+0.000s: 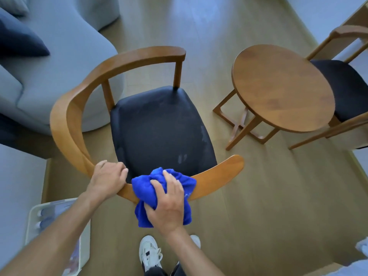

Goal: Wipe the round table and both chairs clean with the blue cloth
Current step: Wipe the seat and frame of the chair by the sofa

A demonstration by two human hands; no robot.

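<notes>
While the left hand (108, 177) gripped the chair rail (217, 176), the right hand (169, 204) clutched the blue cloth (143, 186) on it; unwiped rail ran rightward.

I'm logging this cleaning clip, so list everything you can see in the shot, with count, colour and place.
Curved-back wooden armchair with dark seat: one, brown and black, centre, nearest the person.
Second wooden chair with dark seat: one, brown and black, far right, behind the table.
Round wooden table: one, brown, right of centre.
Blue cloth: one, bright blue, bunched on the near chair's back rail.
Grey sofa: one, pale grey, upper left.
Dark cushion: one, navy, on the sofa.
White plastic tray: one, lower left on the floor, contents unclear.
Wooden floor: light brown.
White sneakers: two, bottom centre.
Hands: left hand holds the rail; right hand grips the cloth.
</notes>
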